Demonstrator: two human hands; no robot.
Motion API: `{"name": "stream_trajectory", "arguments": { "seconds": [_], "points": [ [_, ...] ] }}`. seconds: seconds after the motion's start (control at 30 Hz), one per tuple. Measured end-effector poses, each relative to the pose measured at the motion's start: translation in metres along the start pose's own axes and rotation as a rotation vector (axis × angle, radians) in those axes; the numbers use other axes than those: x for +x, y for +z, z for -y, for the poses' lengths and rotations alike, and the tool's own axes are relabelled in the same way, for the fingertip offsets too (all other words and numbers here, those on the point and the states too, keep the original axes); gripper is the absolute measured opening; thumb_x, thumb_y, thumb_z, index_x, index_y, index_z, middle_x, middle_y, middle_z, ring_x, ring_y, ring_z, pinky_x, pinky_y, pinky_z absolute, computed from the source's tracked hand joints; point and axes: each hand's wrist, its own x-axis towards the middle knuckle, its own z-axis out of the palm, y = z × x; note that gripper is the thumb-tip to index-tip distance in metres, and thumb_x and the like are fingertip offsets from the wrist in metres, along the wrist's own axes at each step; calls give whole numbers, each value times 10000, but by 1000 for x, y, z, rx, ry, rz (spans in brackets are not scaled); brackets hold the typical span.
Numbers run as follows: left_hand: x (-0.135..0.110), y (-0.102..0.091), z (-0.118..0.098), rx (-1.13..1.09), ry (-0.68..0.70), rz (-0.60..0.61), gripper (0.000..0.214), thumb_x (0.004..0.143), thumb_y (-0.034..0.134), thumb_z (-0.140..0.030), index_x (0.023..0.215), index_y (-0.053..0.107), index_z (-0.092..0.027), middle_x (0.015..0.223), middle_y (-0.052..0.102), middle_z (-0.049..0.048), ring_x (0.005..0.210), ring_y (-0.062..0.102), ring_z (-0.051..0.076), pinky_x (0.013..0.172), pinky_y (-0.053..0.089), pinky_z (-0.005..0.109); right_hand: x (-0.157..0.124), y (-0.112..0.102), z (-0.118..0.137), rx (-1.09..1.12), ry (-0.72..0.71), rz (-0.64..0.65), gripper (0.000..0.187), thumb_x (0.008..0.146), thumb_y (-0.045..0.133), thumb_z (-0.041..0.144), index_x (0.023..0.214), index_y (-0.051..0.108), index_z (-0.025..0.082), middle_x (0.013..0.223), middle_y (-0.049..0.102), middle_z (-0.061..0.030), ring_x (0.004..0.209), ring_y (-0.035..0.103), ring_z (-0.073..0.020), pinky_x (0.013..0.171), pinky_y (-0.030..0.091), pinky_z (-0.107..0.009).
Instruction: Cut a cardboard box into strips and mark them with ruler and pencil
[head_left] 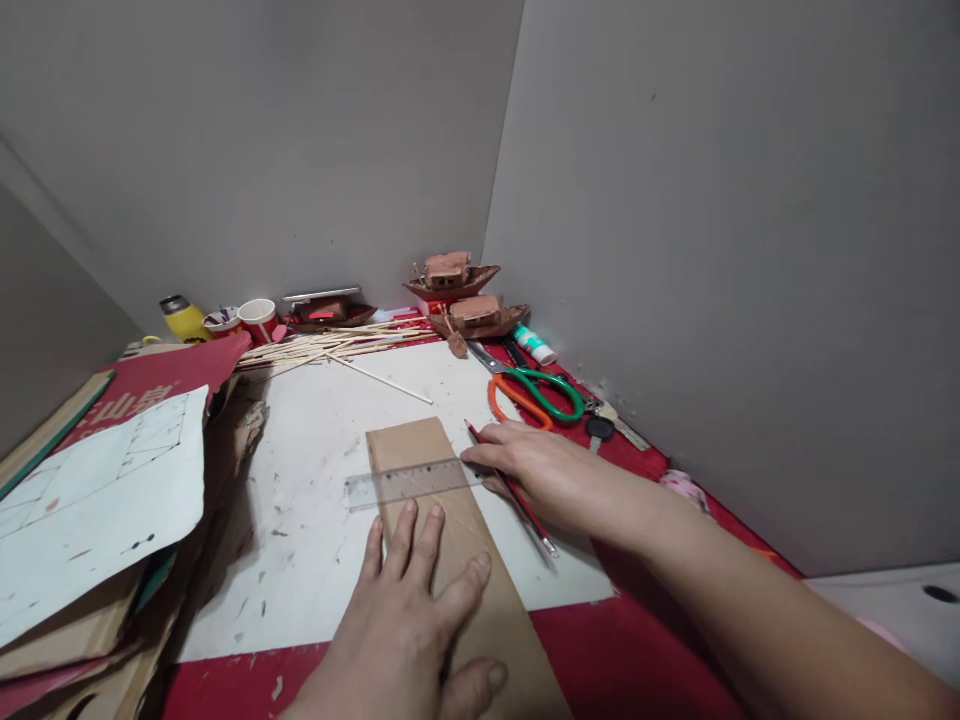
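A long brown cardboard strip [420, 445] lies on a white board [315, 480]. Across it rests a clear plastic ruler [405, 483]. My left hand [412, 620] lies flat on the near part of the strip, fingers spread, fingertips just below the ruler. My right hand [536, 470] rests palm down at the strip's right side, its fingertips touching the ruler's right end. A red pencil [517, 497] lies under that hand on the board; neither hand grips anything.
Green and orange scissors [540, 395] lie behind my right hand. Two brown model boats [465, 290], a glue stick [534, 345], thin wooden sticks [330, 345], cups [255, 318] and a yellow bottle [182, 318] line the wall. Stacked cardboard and a drawn sheet [97, 500] fill the left.
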Motion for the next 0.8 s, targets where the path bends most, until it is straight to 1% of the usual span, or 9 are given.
{"name": "stream_trajectory", "arguments": {
  "seconds": [0.07,0.1,0.17,0.23,0.3,0.43,0.63,0.7,0.8],
  "points": [
    [-2,6,-5,28,18,-37,802,733,674,-589,1444,433,-305,1535,292,211,1388,211,524,976,326,748,-1,1,0,16,-14,-8,275,933,478,158,1092,694,223,1031,613,-105,976,547,-234,821,402,-333],
    [-3,11,-8,51,62,-67,773,766,645,-588,1450,424,-303,1529,315,199,1386,237,514,980,332,739,-1,1,0,21,-18,-11,280,937,472,158,1098,692,222,1050,614,-108,977,547,-233,828,404,-336],
    [-5,23,-14,103,211,-123,644,877,562,-484,1473,361,-345,1526,353,136,1388,308,446,1010,354,687,-2,1,0,26,-20,-12,292,941,463,160,1121,684,223,1064,615,-110,980,547,-234,832,408,-340],
    [-6,31,-18,132,369,-139,566,947,476,-370,1486,303,-381,1531,362,76,1389,350,371,1036,380,618,-2,1,-1,25,-20,-11,309,934,463,148,1145,674,225,1060,614,-106,990,546,-238,834,412,-341],
    [-5,34,-20,128,441,-115,532,960,443,-373,1479,325,-361,1541,348,69,1396,343,355,1047,379,599,-2,1,-2,17,-31,-10,323,920,468,128,1158,667,218,1058,614,-106,1003,545,-242,845,413,-343],
    [-3,29,-20,139,425,-87,415,950,449,-396,1353,511,-318,1519,393,90,1386,346,376,1042,347,644,-1,0,-3,-7,-45,-4,333,905,481,114,1166,666,205,1093,619,-115,1025,548,-250,864,414,-348],
    [-3,31,-18,249,451,-208,287,959,461,-380,1205,591,-309,1394,547,43,1307,471,294,1023,430,545,-3,-5,2,-7,-48,2,319,900,482,99,1113,695,202,1025,638,-107,968,571,-223,841,407,-315],
    [-2,30,-17,235,451,-208,333,950,462,-442,1221,584,-292,1362,579,57,1266,519,284,1010,454,527,-4,-6,3,5,-52,-4,322,900,474,94,1106,697,200,1002,632,-104,942,568,-217,818,407,-307],
    [-1,24,-16,147,387,-150,543,910,471,-558,1338,514,-227,1397,543,134,1275,515,314,991,480,529,-3,-5,2,5,-39,-4,323,894,475,90,1104,696,198,989,623,-103,924,560,-221,787,402,-305]
  ]
}}
